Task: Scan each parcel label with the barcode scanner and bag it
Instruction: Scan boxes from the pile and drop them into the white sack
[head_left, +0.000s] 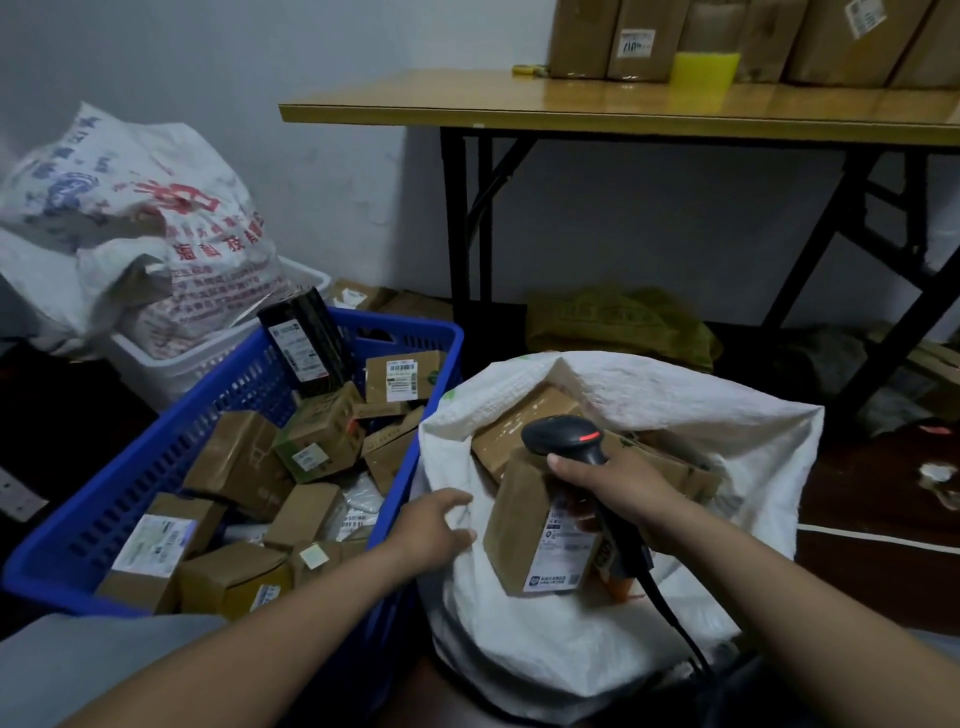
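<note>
My right hand (615, 486) is shut on a black barcode scanner (563, 436), its red light on and its cable trailing down to the lower right. The scanner head is over a brown labelled parcel (524, 525) that lies in the mouth of a white woven sack (727, 457), on top of other boxes. My left hand (434, 527) is at the sack's left rim, fingers apart, holding nothing, a little left of that parcel. A blue plastic crate (156, 478) to the left holds several more labelled cardboard parcels (236, 457).
A folding table (571, 111) with black legs stands behind the sack and carries stacked cartons (644, 39) and a yellow block (706, 73). A full printed sack (156, 228) sits in a white basket at the back left. Green bags (618, 322) lie under the table.
</note>
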